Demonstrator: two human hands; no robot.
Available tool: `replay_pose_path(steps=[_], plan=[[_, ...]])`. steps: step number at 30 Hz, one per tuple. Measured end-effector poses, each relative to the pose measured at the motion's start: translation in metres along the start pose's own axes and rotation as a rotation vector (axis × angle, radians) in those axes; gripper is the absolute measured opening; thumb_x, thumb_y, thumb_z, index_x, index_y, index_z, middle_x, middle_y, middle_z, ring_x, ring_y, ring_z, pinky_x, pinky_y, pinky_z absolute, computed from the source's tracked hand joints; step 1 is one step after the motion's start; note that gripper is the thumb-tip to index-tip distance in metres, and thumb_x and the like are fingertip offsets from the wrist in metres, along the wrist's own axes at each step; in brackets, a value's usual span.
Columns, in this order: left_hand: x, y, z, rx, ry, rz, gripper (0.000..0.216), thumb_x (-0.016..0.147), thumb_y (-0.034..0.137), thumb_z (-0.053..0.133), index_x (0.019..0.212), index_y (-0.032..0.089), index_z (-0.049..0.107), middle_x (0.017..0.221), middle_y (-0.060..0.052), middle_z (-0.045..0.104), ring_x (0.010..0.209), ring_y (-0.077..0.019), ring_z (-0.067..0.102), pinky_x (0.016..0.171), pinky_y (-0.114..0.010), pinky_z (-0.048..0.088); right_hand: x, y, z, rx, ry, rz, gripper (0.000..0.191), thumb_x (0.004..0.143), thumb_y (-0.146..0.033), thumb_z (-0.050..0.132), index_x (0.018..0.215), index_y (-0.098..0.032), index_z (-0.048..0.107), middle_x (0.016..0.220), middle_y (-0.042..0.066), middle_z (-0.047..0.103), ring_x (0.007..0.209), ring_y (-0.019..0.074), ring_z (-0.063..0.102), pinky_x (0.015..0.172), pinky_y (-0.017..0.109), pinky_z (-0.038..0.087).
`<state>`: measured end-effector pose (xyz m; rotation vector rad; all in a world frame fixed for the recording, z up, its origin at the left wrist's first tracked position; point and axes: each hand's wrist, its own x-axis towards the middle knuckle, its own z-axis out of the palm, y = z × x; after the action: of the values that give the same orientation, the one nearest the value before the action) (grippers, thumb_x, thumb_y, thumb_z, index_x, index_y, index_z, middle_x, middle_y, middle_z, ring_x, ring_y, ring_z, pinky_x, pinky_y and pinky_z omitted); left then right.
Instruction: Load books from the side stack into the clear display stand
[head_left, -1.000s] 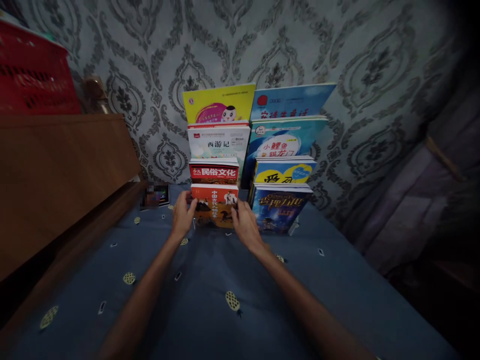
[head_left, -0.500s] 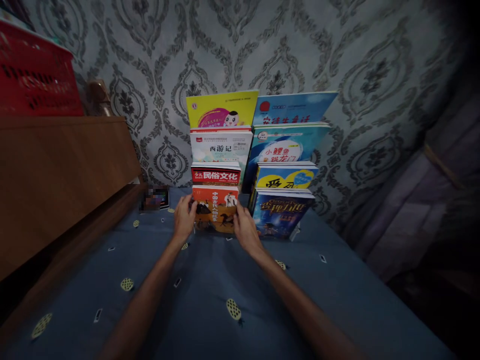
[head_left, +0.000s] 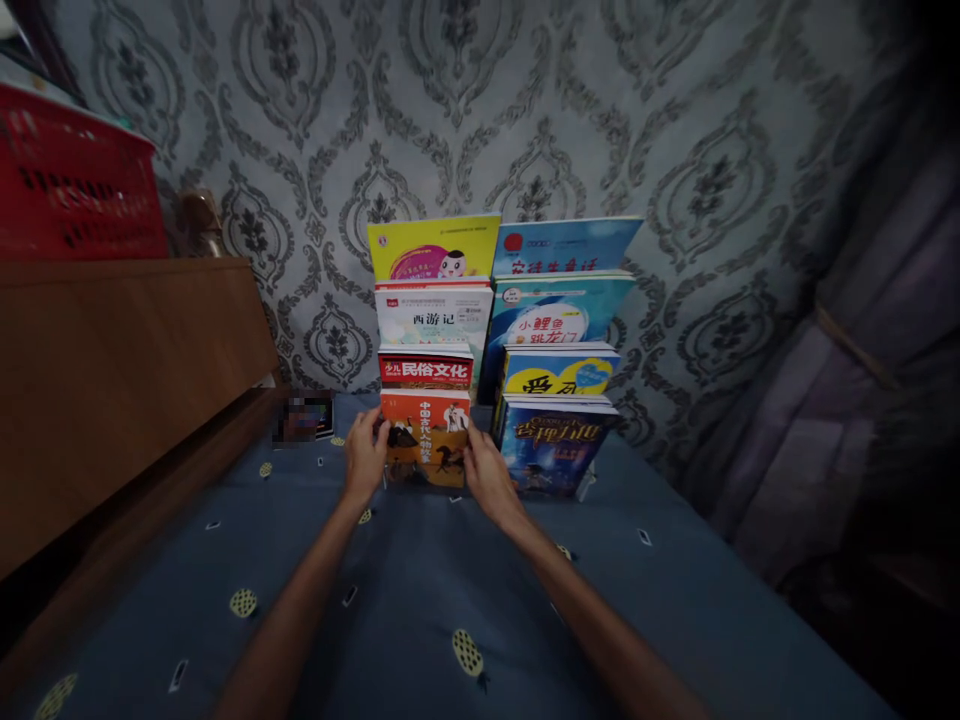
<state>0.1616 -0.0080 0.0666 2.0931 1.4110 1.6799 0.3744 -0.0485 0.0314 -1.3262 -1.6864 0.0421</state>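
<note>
At the front of the left row of upright books is an orange book (head_left: 425, 445) with horses on its cover. My left hand (head_left: 364, 458) grips its left edge, and my right hand (head_left: 489, 472) has its fingers on the right edge. Behind it rise a red book (head_left: 426, 370), a white book (head_left: 433, 315) and a yellow book (head_left: 431, 248). Just right of my right hand stands a dark blue book (head_left: 553, 450), heading a second row with a yellow-and-blue book (head_left: 556, 370), a light blue book (head_left: 566, 305) and a tall blue book (head_left: 566, 240).
The books stand on a blue patterned cloth (head_left: 405, 610) near a wallpapered wall (head_left: 442, 120). On the left, a wooden cabinet (head_left: 127, 370) bears a red basket (head_left: 82, 180). A dark, partly blurred item (head_left: 304, 420) lies near it. A curtain (head_left: 810, 420) hangs at right.
The camera has tilted up slightly, so the books and hands sit lower in the picture. Both hands stay at the orange book's edges.
</note>
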Motion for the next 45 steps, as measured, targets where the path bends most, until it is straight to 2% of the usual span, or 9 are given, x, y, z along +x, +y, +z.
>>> replay_pose_path(steps=[5, 8, 18, 23, 33, 40, 45], plan=[[-0.001, 0.005, 0.000, -0.007, 0.008, -0.005, 0.025, 0.094, 0.021, 0.048, 0.115, 0.019, 0.062, 0.098, -0.008, 0.065, 0.091, -0.0235, 0.062, 0.085, -0.036, 0.049, 0.000, 0.001, 0.002, 0.003, 0.011, -0.005, 0.060, 0.094, -0.017, 0.035, 0.154, -0.018, 0.038, 0.111, 0.015, 0.064, 0.100, 0.0284, 0.064, 0.091, 0.047, 0.056], [-0.001, 0.007, 0.000, -0.020, 0.010, 0.000, 0.028, 0.093, 0.019, 0.048, 0.119, 0.019, 0.059, 0.099, -0.007, 0.066, 0.091, -0.0221, 0.062, 0.085, -0.035, 0.049, -0.001, 0.001, 0.003, 0.001, 0.009, 0.010, 0.060, 0.094, -0.018, 0.034, 0.154, -0.014, 0.038, 0.113, 0.017, 0.064, 0.102, 0.0294, 0.064, 0.093, 0.048, 0.055], [0.000, 0.007, -0.004, 0.006, -0.028, 0.023, 0.028, 0.093, 0.020, 0.048, 0.119, 0.018, 0.058, 0.099, -0.007, 0.065, 0.090, -0.0214, 0.062, 0.084, -0.034, 0.049, -0.001, -0.002, 0.001, -0.005, 0.005, 0.012, 0.060, 0.093, -0.017, 0.037, 0.153, -0.016, 0.039, 0.116, 0.016, 0.065, 0.106, 0.0300, 0.063, 0.095, 0.050, 0.054], [-0.001, 0.011, -0.005, 0.053, -0.009, 0.020, 0.026, 0.093, 0.022, 0.047, 0.116, 0.019, 0.059, 0.100, -0.007, 0.063, 0.094, -0.0225, 0.061, 0.087, -0.035, 0.048, 0.000, -0.004, 0.001, -0.006, 0.002, 0.015, 0.059, 0.093, -0.017, 0.038, 0.152, -0.015, 0.040, 0.112, 0.016, 0.067, 0.102, 0.0303, 0.064, 0.094, 0.050, 0.054], [-0.002, 0.014, -0.006, 0.073, -0.023, 0.003, 0.026, 0.091, 0.019, 0.047, 0.114, 0.019, 0.059, 0.098, -0.007, 0.062, 0.091, -0.0224, 0.060, 0.086, -0.034, 0.048, 0.001, -0.007, -0.003, 0.000, -0.025, -0.001, 0.059, 0.092, -0.017, 0.038, 0.151, -0.012, 0.040, 0.124, 0.019, 0.067, 0.112, 0.0318, 0.064, 0.097, 0.051, 0.053], [-0.001, 0.017, -0.007, 0.067, -0.016, -0.003, 0.029, 0.091, 0.020, 0.048, 0.117, 0.017, 0.058, 0.103, -0.010, 0.061, 0.096, -0.0248, 0.061, 0.089, -0.038, 0.049, 0.003, -0.004, -0.007, 0.034, -0.036, -0.020, 0.055, 0.093, -0.018, 0.037, 0.147, -0.011, 0.043, 0.125, 0.020, 0.067, 0.114, 0.0307, 0.064, 0.102, 0.052, 0.051], [0.002, 0.015, -0.009, 0.007, 0.019, 0.030, 0.035, 0.089, 0.018, 0.051, 0.124, 0.018, 0.056, 0.107, -0.009, 0.062, 0.100, -0.0236, 0.061, 0.090, -0.037, 0.050, 0.004, -0.003, -0.010, 0.030, -0.023, -0.005, 0.052, 0.093, -0.018, 0.038, 0.143, -0.009, 0.048, 0.128, 0.020, 0.066, 0.117, 0.0300, 0.064, 0.104, 0.051, 0.049]])
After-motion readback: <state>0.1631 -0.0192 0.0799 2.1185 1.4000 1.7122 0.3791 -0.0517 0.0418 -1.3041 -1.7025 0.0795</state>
